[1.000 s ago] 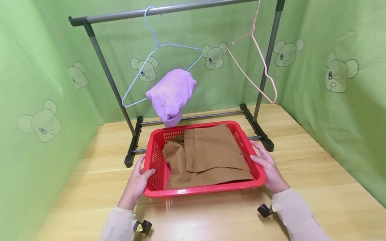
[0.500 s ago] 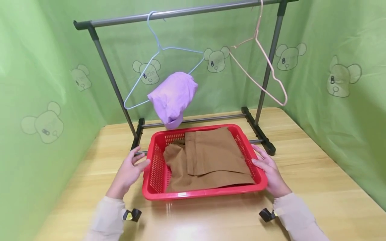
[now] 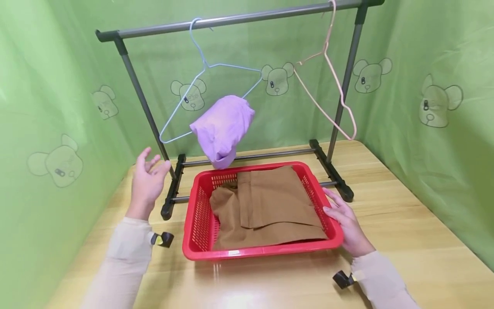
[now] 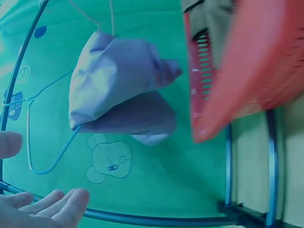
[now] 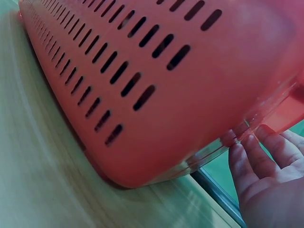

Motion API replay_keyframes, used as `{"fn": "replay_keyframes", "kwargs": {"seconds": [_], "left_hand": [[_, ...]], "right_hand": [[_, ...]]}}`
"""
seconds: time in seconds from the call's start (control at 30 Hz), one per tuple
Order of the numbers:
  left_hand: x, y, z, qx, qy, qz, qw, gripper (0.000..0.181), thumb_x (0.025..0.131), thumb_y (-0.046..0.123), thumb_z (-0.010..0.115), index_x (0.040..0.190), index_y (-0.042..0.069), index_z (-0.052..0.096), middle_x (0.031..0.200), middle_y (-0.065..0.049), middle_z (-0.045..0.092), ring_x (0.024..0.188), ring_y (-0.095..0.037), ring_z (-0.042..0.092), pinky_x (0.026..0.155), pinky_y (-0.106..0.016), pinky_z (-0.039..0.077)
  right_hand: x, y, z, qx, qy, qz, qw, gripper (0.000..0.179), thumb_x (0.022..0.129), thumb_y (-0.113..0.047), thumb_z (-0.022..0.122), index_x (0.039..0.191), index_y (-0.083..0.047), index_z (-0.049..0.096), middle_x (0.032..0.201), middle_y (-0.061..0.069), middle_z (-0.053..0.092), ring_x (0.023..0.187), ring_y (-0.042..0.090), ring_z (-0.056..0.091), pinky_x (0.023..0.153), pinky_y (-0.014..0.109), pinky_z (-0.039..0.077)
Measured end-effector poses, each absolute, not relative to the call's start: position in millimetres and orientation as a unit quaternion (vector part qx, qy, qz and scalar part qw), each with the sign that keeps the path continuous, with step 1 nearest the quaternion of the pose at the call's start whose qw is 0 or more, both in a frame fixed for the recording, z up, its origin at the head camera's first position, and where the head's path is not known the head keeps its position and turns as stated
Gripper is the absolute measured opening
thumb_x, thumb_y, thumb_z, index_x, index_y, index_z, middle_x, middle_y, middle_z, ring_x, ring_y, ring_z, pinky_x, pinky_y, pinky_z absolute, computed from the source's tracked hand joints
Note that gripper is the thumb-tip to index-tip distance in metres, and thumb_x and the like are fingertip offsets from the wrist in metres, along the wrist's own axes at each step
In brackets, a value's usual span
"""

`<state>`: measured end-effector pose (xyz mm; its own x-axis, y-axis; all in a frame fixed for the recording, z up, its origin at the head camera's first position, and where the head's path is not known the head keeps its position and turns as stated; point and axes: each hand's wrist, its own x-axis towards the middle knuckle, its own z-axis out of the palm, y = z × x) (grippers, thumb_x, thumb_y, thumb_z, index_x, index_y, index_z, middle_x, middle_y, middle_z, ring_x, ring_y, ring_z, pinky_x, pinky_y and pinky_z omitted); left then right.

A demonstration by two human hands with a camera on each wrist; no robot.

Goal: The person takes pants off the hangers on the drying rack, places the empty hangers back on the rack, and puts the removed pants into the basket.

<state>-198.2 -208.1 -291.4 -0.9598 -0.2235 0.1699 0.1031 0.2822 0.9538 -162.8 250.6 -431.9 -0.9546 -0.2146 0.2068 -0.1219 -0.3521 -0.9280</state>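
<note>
A red plastic basket [image 3: 208,254] with slotted walls holds a folded brown garment [image 3: 278,197]. My right hand [image 3: 346,223] grips its right rim, thumb on top. In the right wrist view, the fingers [image 5: 266,164] of that hand curl under the rim. My left hand [image 3: 148,184] is raised to the left of the basket, fingers spread and slightly bent, touching nothing. Beyond it a blue wire hanger [image 3: 175,110] hangs from the rack. A bunched purple cloth [image 3: 224,128] hangs over the hanger's lower right part, just above the basket's back edge.
A grey metal rack [image 3: 247,18] with black feet stands behind the basket on the wooden table [image 3: 401,231]. On its right side hangs a pink hanger [image 3: 339,81]. Green curtains [image 3: 409,34] with bear faces enclose the table at the back and both sides.
My left hand has let go of the basket's left rim and moved up and left toward the rack's left post. My right hand stays on the basket. The pink hanger sways.
</note>
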Motion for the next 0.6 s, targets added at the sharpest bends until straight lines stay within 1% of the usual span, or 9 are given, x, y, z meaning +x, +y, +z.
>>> {"fn": "replay_keyframes", "kwargs": {"seconds": [0.13,0.3,0.43,0.6], "left_hand": [[-212,-203,-276,0.034,-0.783,-0.59,0.194,0.076,0.095,0.031,0.062,0.155,0.025,0.016,0.155,-0.007,0.029,0.137,-0.024,0.036,0.109,-0.037,0.034],[-228,-195,-259,0.025,-0.796,-0.561,0.226,0.077,0.093,0.037,0.063,0.154,0.022,0.019,0.155,-0.006,0.028,0.139,-0.023,0.034,0.11,-0.032,0.033],[-237,-190,-250,0.031,-0.795,-0.555,0.242,0.075,0.093,0.04,0.063,0.154,0.02,0.023,0.153,-0.007,0.033,0.136,-0.023,0.038,0.107,-0.033,0.036],[-245,-185,-246,0.046,-0.787,-0.56,0.255,0.07,0.093,0.042,0.063,0.151,0.021,0.031,0.145,-0.005,0.043,0.127,-0.02,0.046,0.102,-0.03,0.042]], "right_hand": [[-162,251,-433,-0.156,0.557,-0.815,0.027,0.057,0.102,-0.006,0.044,0.153,-0.006,0.018,0.131,0.004,0.056,0.108,0.016,0.062,0.085,0.033,0.054],[-160,252,-434,-0.159,0.562,-0.811,0.023,0.056,0.102,-0.005,0.043,0.153,-0.008,0.021,0.131,0.004,0.055,0.109,0.015,0.062,0.085,0.033,0.054],[-161,252,-433,-0.157,0.571,-0.806,0.022,0.056,0.102,-0.006,0.044,0.153,-0.007,0.02,0.132,0.005,0.055,0.109,0.016,0.062,0.085,0.035,0.054],[-161,252,-432,-0.159,0.587,-0.794,0.017,0.057,0.102,-0.007,0.045,0.153,-0.006,0.02,0.132,0.005,0.056,0.109,0.017,0.063,0.084,0.036,0.054]]}}
